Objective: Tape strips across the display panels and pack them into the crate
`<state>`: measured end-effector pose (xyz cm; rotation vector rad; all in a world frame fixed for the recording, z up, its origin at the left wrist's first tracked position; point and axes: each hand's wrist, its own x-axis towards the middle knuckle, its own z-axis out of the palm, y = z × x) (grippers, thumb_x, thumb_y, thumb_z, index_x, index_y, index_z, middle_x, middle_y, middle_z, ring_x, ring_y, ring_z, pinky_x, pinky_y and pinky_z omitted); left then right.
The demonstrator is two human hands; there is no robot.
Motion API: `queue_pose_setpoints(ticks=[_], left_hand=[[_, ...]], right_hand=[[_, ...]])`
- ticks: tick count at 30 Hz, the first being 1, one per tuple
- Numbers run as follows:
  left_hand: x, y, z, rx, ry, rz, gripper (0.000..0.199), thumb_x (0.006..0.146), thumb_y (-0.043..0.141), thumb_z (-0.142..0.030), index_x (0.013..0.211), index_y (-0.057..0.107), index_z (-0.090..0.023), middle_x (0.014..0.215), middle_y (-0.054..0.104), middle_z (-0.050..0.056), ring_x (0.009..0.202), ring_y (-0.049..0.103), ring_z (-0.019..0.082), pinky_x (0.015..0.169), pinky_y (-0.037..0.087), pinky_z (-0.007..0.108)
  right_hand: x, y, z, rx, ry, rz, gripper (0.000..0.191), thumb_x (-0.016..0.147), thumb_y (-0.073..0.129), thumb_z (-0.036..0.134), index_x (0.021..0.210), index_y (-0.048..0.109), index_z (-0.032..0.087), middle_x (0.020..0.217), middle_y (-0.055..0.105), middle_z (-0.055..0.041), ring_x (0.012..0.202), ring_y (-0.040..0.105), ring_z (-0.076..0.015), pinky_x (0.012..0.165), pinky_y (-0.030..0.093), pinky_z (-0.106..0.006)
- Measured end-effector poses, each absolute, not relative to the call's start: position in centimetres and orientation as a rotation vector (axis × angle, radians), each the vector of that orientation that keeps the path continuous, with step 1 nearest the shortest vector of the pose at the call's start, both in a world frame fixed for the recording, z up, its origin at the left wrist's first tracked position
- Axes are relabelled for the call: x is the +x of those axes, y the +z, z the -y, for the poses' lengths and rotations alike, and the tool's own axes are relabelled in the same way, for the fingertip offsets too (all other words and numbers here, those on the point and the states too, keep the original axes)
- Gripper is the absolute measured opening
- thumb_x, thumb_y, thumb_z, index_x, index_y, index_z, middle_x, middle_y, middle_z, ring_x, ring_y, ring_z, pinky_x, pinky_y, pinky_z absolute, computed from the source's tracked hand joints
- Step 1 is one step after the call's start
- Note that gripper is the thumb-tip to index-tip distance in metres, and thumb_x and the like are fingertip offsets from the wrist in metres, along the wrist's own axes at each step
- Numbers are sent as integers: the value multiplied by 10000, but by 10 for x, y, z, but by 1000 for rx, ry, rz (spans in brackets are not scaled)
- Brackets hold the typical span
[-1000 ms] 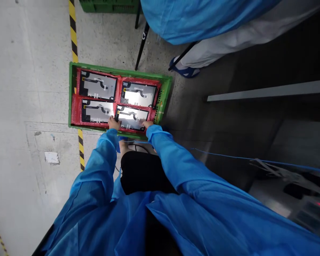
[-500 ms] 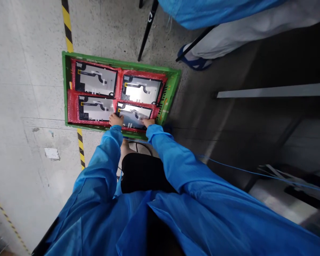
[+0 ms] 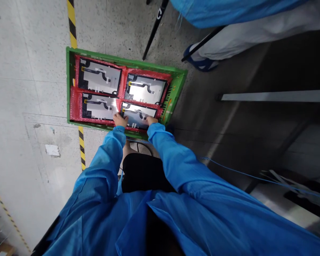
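Observation:
A green crate (image 3: 68, 85) stands on the floor, lined with red bubble wrap (image 3: 76, 106). Several flat display panels lie in it, silver-backed with black edges and a dark curved flex cable. My left hand (image 3: 120, 120) grips the left edge of the near right display panel (image 3: 136, 117), its thumb toward the panel. At that panel's right edge, my right hand (image 3: 151, 120) holds it too, with the fingertips partly hidden. The near left display panel (image 3: 100, 107) lies just beside my left hand. Behind them are the far left panel (image 3: 98, 79) and the far right panel (image 3: 144, 90).
Beyond the crate, another person's leg (image 3: 237, 42) and sandalled foot (image 3: 201, 62) show beside thin black stool legs (image 3: 154, 32). A grey metal bar (image 3: 269, 96) is at the right. A blue cord (image 3: 237, 171) crosses the right side. Yellow-black tape (image 3: 81, 147) marks the floor.
The view has shifted slightly, so the crate sits a little farther right in the picture. Both hands remain at the same panel's edges.

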<state>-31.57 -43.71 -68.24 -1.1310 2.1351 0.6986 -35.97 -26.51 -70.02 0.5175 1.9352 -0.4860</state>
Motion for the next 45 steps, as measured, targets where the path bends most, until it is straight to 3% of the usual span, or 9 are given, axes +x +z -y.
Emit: queue_pose_setpoints(ticks=[4,8,12,20,26,30,36,41,45], left_hand=[[-312,-684,438,-1093,718,-2141,490,737,711,-226,1168,526,-86,1214,514,215,1200,498,344,1077,344,438],[-310,-687,434,-1066,722,-2161,476,719,716,-221,1136,524,-95,1283,478,226,1248,448,351,1096,319,442],[-308,-688,431,-1056,725,-2153,423,719,707,-213,1087,528,-109,1256,503,210,1215,475,338,1077,330,428],[-321,-691,426,-1128,649,-2063,543,705,773,-294,1115,505,-60,1169,541,253,1161,511,373,983,393,435],[-328,-681,412,-1132,601,-2098,683,694,798,-383,1210,488,-59,1347,431,275,1251,408,408,995,390,467],[-330,-679,410,-1195,623,-2083,794,677,816,-365,1302,431,-61,1327,449,274,1236,418,417,988,389,487],[-334,-684,414,-1184,533,-2042,704,696,783,-465,1229,505,-98,1275,498,240,1237,436,394,990,392,465],[-345,-687,416,-1200,421,-1963,678,672,791,-500,1170,529,-122,1247,537,195,1231,477,323,1030,374,412],[-353,-688,423,-1206,487,-1928,672,595,845,-479,1089,555,-128,1267,531,217,1238,468,348,1013,393,439]], right_hand=[[-365,-686,276,616,-360,-2059,618,726,599,237,1313,499,69,1313,511,-219,1248,471,-339,1020,414,-448],[-381,-684,288,24,-435,-2330,702,733,533,122,1395,337,-1,1440,359,-225,1370,281,-306,1163,214,-439],[-394,-691,291,-341,-357,-2220,657,705,516,72,1344,386,-16,1419,375,-223,1298,337,-308,1135,244,-423],[-381,-688,297,-303,-259,-2259,654,706,520,112,1332,383,-21,1386,401,-235,1250,361,-346,1092,255,-467],[-389,-688,291,-324,-211,-2160,627,700,521,94,1318,422,54,1394,414,-210,1263,367,-341,1045,312,-495],[-389,-684,293,-288,-165,-2116,621,735,542,93,1342,422,35,1419,383,-206,1286,343,-335,1046,327,-458],[-378,-681,304,-142,-136,-2162,622,828,405,59,1444,320,30,1399,390,-227,1272,355,-329,1066,300,-486],[-382,-681,306,-146,-105,-2122,585,830,404,62,1414,380,36,1403,388,-201,1276,339,-316,1055,317,-442],[-386,-679,306,-115,-113,-2121,588,825,393,55,1413,383,54,1400,393,-197,1286,331,-317,1051,321,-451]])
